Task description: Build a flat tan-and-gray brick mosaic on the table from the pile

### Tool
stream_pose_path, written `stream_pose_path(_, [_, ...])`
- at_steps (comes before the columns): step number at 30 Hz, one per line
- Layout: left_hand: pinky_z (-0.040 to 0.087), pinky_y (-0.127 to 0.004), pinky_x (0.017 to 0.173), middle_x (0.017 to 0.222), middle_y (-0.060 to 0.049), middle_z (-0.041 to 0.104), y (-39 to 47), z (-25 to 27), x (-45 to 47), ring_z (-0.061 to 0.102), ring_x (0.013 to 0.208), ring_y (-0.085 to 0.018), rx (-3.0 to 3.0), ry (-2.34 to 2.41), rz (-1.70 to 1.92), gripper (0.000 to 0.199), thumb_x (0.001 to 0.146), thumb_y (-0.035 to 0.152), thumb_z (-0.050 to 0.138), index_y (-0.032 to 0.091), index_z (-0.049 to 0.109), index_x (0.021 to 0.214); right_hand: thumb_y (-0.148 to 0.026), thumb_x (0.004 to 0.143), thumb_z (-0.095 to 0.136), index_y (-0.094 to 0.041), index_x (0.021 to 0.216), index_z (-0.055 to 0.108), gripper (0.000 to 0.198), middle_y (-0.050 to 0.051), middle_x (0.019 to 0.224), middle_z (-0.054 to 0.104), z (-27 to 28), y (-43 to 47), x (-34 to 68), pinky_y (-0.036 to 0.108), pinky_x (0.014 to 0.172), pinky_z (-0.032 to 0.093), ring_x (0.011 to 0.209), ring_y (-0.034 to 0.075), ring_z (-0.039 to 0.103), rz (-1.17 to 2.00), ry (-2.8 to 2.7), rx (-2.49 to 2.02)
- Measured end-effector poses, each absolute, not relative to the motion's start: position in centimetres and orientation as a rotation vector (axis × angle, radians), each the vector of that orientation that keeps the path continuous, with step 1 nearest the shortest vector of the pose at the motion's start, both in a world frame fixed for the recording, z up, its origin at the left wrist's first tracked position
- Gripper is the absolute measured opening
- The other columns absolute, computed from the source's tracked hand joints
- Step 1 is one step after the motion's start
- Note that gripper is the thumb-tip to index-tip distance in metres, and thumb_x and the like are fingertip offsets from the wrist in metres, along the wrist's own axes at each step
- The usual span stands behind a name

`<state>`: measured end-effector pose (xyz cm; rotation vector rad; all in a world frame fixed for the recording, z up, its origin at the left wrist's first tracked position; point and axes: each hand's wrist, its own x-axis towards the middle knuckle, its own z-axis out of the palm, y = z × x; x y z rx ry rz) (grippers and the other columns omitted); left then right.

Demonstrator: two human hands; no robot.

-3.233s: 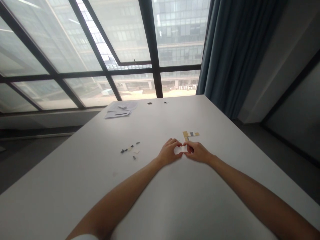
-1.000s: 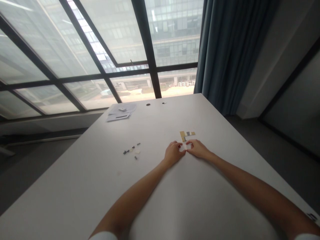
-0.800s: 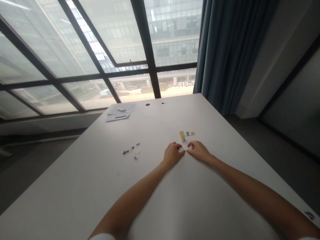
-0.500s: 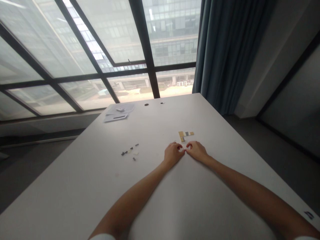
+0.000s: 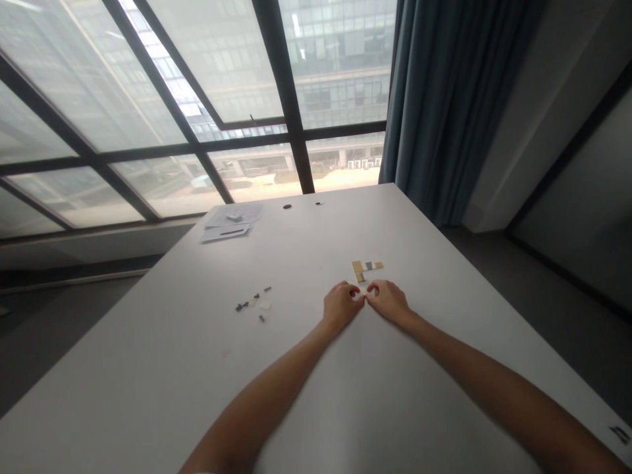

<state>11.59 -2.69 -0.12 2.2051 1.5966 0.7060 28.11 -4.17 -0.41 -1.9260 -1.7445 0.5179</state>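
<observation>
My left hand [image 5: 340,304] and my right hand [image 5: 388,300] meet low over the white table, thumbs and fingers curled into pinches with their tips almost touching. Whatever lies between the fingertips is too small to name. Just beyond them is a flat, angled arrangement of small yellow and dark grey pieces [image 5: 357,266], with a pale part at its near end close to the fingers. To the left of my left hand, several loose small dark pieces [image 5: 245,304] lie scattered, together with a pale piece [image 5: 265,306].
Papers [image 5: 224,234] with a dark strip on them lie at the table's far left. Two dark round spots, one of them a disc [image 5: 287,207], sit near the far edge. A dark object [image 5: 619,434] is at the right edge. Windows and a blue curtain [image 5: 424,118] stand behind.
The view has shifted slightly. Both hands keep nearly the same pinched pose at the near end of the arrangement, and the loose pieces show no clear movement on the table.
</observation>
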Motion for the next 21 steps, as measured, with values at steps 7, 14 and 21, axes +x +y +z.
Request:
stream_pose_path(7, [0.045,-0.028,0.073,0.088,-0.002,0.072,-2.72,0.41,11.73,0.065,0.083,-0.019,2.177,1.627,0.653,0.018,0.08,0.039,0.07,0.026,0.078,0.09,-0.033,0.08,0.067,-0.024,0.091,0.075,0.016,0.004,0.083,0.073,0.03,-4.4,27.81,0.026,0.061,0.035,0.076,0.019,0.064,0.497,-1.742,-1.979])
stream_pose_path(14, [0.044,-0.025,0.076,0.091,-0.001,0.072,-2.93,0.79,11.85,0.064,0.086,-0.016,2.147,1.663,0.598,0.021,0.082,0.04,0.068,0.026,0.078,0.093,-0.035,0.083,0.065,-0.025,0.093,0.074,0.017,0.002,0.084,0.074,-0.12,-4.54,27.57,0.026,0.064,0.038,0.077,0.018,0.065,0.432,-1.754,-2.025])
stream_pose_path(21, [0.044,-0.025,0.076,0.091,-0.001,0.072,-2.86,0.64,11.82,0.065,0.087,-0.017,2.129,1.664,0.595,0.02,0.082,0.039,0.068,0.026,0.078,0.093,-0.036,0.085,0.064,-0.025,0.094,0.073,0.017,0.002,0.083,0.073,-0.4,-4.83,27.67,0.025,0.063,0.035,0.074,0.018,0.063,0.418,-1.774,-2.009])
